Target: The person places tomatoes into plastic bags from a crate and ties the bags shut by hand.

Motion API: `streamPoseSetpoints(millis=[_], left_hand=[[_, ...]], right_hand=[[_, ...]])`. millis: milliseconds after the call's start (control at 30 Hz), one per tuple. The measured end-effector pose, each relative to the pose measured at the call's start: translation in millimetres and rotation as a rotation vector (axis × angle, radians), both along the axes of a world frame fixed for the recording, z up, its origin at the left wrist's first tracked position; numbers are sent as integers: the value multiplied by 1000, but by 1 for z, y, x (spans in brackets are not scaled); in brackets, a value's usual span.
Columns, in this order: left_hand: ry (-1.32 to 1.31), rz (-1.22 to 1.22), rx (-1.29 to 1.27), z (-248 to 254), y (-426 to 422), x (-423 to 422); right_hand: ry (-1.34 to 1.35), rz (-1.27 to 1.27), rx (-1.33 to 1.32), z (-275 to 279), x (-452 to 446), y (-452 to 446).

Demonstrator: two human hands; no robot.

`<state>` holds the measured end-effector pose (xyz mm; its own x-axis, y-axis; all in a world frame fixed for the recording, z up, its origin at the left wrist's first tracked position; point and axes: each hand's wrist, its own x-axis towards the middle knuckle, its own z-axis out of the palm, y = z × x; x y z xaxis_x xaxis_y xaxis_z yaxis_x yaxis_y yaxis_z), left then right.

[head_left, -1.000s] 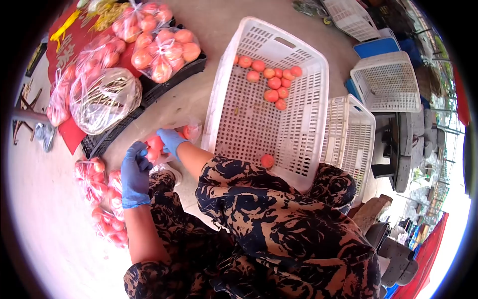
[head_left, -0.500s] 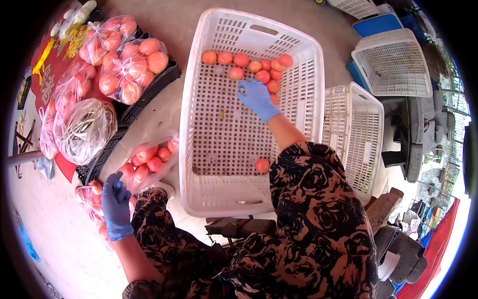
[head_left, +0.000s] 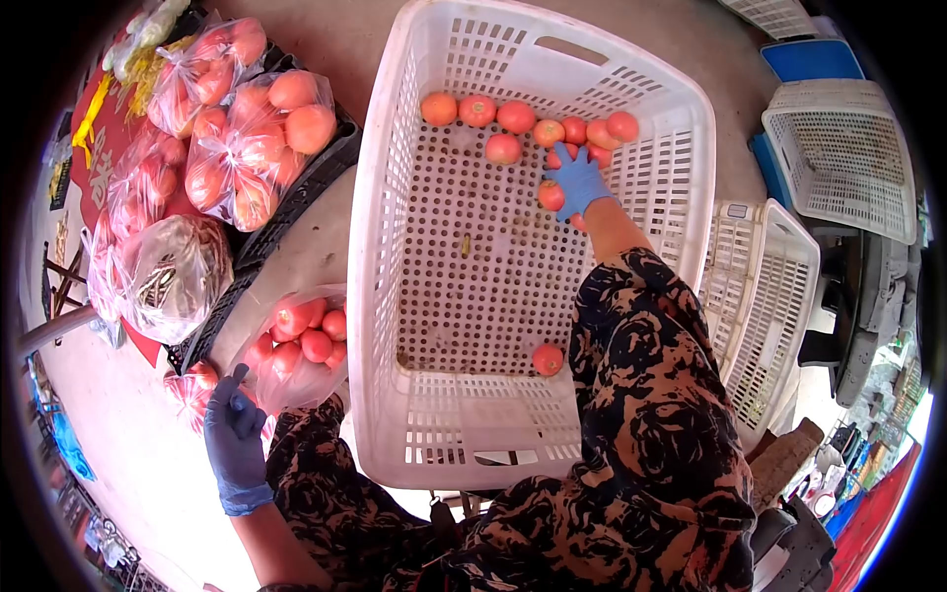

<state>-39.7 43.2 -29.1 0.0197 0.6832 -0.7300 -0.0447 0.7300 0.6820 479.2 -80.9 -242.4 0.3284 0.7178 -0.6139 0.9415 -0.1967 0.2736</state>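
Observation:
Both of my hands wear blue gloves. My right hand (head_left: 577, 181) reaches into a large white plastic crate (head_left: 473, 474), its fingers spread over tomatoes near the crate's right wall. A tomato (head_left: 550, 194) lies beside its fingers. More tomatoes (head_left: 515, 116) line the crate's far end, and a single tomato (head_left: 547, 359) rests near its close end. At the lower left, my left hand (head_left: 235, 424) has its fingers curled near the edge of an open clear bag of tomatoes (head_left: 316, 345); whether it pinches the film cannot be made out.
Tied bags of tomatoes (head_left: 258, 138) and a bag of thin brown items (head_left: 178, 276) sit on black crates (head_left: 296, 187) at the left. More tied bags (head_left: 192, 390) lie on the floor. Other white crates (head_left: 838, 148) and a blue one (head_left: 811, 60) stand at the right.
My right hand has gone from the bag into the crate and opened over the tomatoes. The view has shifted, and the clear bag beside my left hand now shows several tomatoes.

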Motion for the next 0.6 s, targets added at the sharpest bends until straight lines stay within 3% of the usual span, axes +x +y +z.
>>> streamPoseSetpoints(millis=[200, 300, 400, 433, 533, 600], left_hand=[[27, -20, 37, 0, -4, -8], [5, -45, 45, -1, -4, -17], [22, 10, 10, 3, -5, -21], [6, 9, 5, 3, -4, -24], [-50, -46, 53, -9, -6, -46], [-69, -3, 31, -16, -8, -58]], right_hand=[[49, -24, 121, -16, -36, -10], [330, -204, 237, 24, -93, -12], [1392, -1161, 626, -8, -114, -36], [1708, -1370, 626, 8, -129, -41], [2646, -1731, 578, 88, -174, -34], [2721, -1660, 499, 119, -194, -29]])
